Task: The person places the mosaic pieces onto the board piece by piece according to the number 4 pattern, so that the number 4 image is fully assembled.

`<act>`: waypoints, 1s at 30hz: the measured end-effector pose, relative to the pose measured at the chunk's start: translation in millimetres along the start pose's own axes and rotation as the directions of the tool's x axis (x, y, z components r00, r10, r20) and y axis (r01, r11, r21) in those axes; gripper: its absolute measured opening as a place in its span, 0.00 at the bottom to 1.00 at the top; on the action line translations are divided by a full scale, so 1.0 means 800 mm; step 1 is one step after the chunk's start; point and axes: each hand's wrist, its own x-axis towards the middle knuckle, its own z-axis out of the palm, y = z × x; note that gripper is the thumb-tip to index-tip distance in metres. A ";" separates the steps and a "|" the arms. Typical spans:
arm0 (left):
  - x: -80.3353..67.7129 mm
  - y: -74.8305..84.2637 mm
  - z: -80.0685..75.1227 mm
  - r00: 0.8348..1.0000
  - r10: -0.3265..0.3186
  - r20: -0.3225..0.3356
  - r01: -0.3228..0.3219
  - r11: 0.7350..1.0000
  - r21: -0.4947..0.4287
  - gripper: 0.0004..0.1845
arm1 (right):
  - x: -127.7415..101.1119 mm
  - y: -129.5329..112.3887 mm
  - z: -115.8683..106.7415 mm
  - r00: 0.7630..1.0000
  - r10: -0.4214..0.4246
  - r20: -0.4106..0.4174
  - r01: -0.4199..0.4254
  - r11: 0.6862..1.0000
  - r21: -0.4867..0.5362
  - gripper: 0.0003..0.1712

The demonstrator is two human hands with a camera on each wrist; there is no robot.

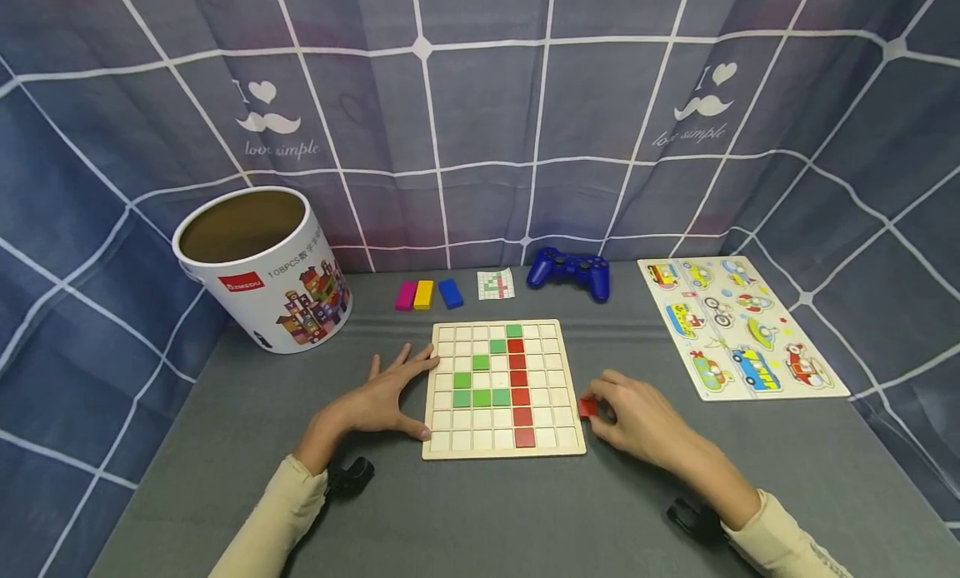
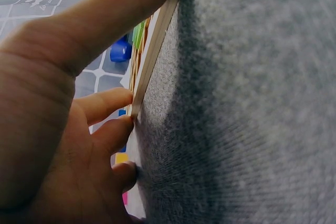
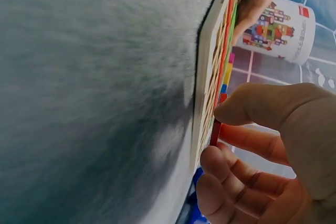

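A wooden grid board (image 1: 480, 440) lies flat on the table in the head view. Several red tiles (image 1: 519, 376) form a column right of its middle, and several green tiles (image 1: 480, 362) sit mostly to their left. My left hand (image 1: 378, 399) touches the board's left side with fingers spread, the thumb at the lower part and fingertips near the upper part. Just off the right edge, my right hand (image 1: 637, 416) pinches a small red tile (image 3: 216, 132) between thumb and fingers; the fingers partly hide it in the head view.
Behind the board are pink (image 1: 406, 296), yellow (image 1: 423, 295) and blue (image 1: 451, 294) blocks, a small pattern card (image 1: 496, 284) and a blue game controller (image 1: 568, 273). A large white tub (image 1: 300, 299) stands back left. A vehicle puzzle board (image 1: 738, 328) lies at right.
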 end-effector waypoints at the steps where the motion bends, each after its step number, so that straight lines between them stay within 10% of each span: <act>1: 0.000 0.000 0.000 1.000 -0.002 0.000 0.002 1.000 0.002 0.62 | 0.006 -0.001 0.002 1.000 -0.011 0.003 0.011 1.000 0.006 0.13; 30: 0.000 -0.002 0.000 1.000 -0.024 0.010 0.024 1.000 0.001 0.62 | 0.075 -0.024 0.032 0.987 -0.123 0.106 0.117 0.991 0.060 0.13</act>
